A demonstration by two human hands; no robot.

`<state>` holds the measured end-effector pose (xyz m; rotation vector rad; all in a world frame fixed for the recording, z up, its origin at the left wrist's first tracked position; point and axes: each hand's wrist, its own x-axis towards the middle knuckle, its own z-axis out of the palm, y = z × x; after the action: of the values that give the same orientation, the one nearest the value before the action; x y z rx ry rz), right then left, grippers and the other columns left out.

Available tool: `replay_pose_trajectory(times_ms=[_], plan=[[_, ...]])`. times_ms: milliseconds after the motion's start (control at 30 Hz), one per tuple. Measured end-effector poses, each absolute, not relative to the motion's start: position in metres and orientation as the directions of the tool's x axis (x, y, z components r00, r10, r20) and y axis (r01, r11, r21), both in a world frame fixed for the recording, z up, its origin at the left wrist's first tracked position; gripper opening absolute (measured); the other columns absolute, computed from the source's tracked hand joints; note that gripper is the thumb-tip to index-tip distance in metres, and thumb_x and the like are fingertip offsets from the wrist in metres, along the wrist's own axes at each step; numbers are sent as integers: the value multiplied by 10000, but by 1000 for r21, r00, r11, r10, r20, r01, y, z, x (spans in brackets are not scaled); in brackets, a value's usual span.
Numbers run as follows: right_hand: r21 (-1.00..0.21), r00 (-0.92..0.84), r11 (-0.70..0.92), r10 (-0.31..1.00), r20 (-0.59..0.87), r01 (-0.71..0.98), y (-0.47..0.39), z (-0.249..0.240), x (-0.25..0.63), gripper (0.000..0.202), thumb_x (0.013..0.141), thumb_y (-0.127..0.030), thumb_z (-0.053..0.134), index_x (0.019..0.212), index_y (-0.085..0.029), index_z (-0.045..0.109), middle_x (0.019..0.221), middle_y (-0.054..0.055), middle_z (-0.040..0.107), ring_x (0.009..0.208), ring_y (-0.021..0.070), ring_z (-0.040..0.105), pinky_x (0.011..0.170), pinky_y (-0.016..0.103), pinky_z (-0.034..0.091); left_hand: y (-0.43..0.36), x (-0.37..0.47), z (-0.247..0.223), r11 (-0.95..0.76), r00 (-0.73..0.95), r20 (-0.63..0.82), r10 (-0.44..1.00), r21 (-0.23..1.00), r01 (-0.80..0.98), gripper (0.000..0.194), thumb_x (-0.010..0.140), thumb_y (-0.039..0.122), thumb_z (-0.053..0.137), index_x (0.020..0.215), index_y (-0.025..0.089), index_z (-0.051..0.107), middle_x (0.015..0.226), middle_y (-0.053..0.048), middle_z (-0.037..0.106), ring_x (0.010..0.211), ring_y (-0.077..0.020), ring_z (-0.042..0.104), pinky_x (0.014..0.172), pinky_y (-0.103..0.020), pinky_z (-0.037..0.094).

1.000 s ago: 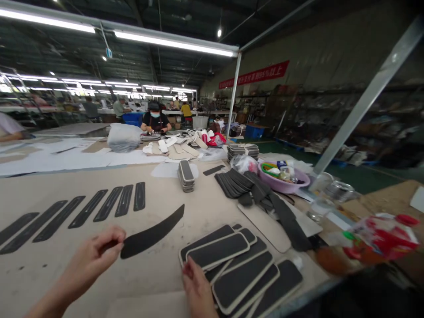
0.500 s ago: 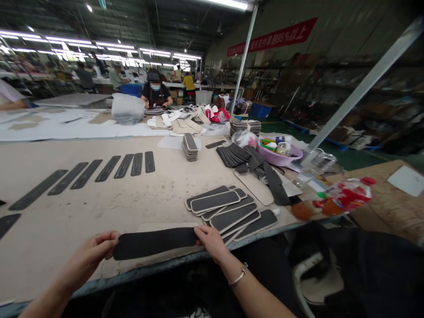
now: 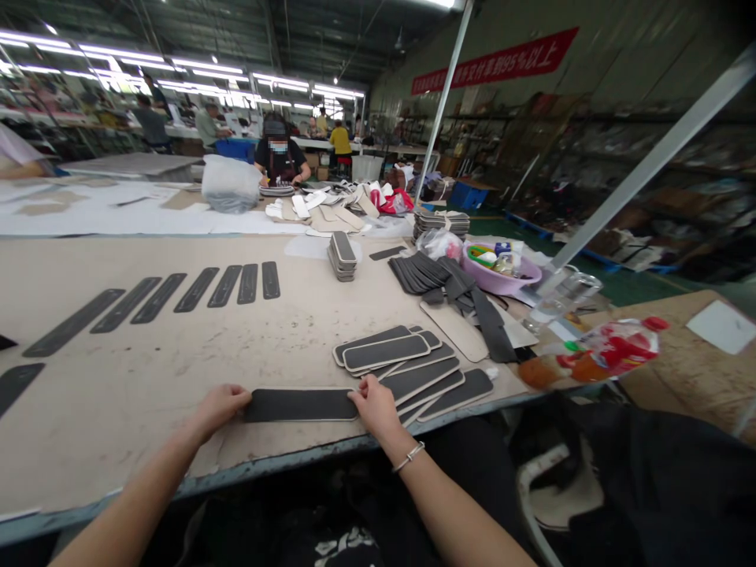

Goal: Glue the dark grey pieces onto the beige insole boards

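A dark grey rounded strip (image 3: 301, 405) lies flat over a slightly larger beige backing piece, whose pale rim shows along its edges. My left hand (image 3: 224, 409) pinches the strip's left end, fingers closed. At the other end my right hand (image 3: 376, 408), a bracelet on its wrist, has thumb and fingers closed on the right end. Just right of that hand is an overlapping pile of beige-rimmed dark panels (image 3: 422, 378). Several separate dark strips (image 3: 198, 290) lie in a slanting row at the left.
Farther back stand a small stack of panels (image 3: 342, 256) and a heap of dark strips (image 3: 419, 272). A purple basin (image 3: 502, 279) and a red-labelled bottle (image 3: 620, 350) are on the right. A masked co-worker (image 3: 280, 157) sits across the table. The table edge (image 3: 248, 465) runs before me.
Both hands have moved the dark strip away from me and down onto the beige piece, which it now covers except for a thin rim. The left hand has shifted right.
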<state>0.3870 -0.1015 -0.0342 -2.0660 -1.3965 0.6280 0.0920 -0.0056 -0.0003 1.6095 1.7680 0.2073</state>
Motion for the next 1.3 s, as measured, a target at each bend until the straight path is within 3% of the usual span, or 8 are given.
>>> replay_pose_trajectory(times_ms=[167,367,633,900,1167,1300], plan=[[-535,309,-302,948,-79,789,-101,-35,385,108,812,-305,605,787,-212,555,665,-13,620,670,157,602,607,227,342,-3,95,-7,167,38,-368,929,509,844,190,605,323,472,519,177,557,445,21,458,507,-140,461,482,-234,272],[-471,294,-315,948,-121,824,-100,-36,384,119,839,-314,579,804,-204,549,683,9,638,677,171,614,607,241,337,-3,93,-9,155,50,-373,926,498,853,198,645,277,468,485,181,535,434,26,469,506,-131,494,490,-223,304],[-410,259,-291,957,-133,864,-103,-35,383,112,869,-304,541,838,-196,549,720,25,646,695,175,619,614,248,339,-11,91,-8,139,84,-397,914,501,854,252,703,376,494,750,177,640,547,14,604,555,-144,579,528,-214,403],[-369,239,-278,960,-149,887,-102,-36,383,105,895,-279,504,869,-184,542,762,49,653,730,181,625,633,258,343,-6,101,-5,41,89,-389,917,314,948,244,773,305,450,674,175,630,549,-36,637,616,-176,613,567,-243,395],[-360,231,-273,960,-157,892,-102,-29,381,115,905,-250,481,881,-161,549,790,73,661,761,192,632,651,264,357,-4,110,-4,-52,101,-375,922,139,989,293,822,295,425,734,139,657,847,-147,701,836,-230,633,702,-287,423],[-359,239,-285,956,-169,889,-101,-32,381,109,899,-254,489,884,-163,548,798,66,662,767,186,635,651,257,367,-3,111,-1,-66,98,-386,917,96,993,298,825,316,438,757,138,667,873,-148,705,855,-229,637,703,-273,424]])
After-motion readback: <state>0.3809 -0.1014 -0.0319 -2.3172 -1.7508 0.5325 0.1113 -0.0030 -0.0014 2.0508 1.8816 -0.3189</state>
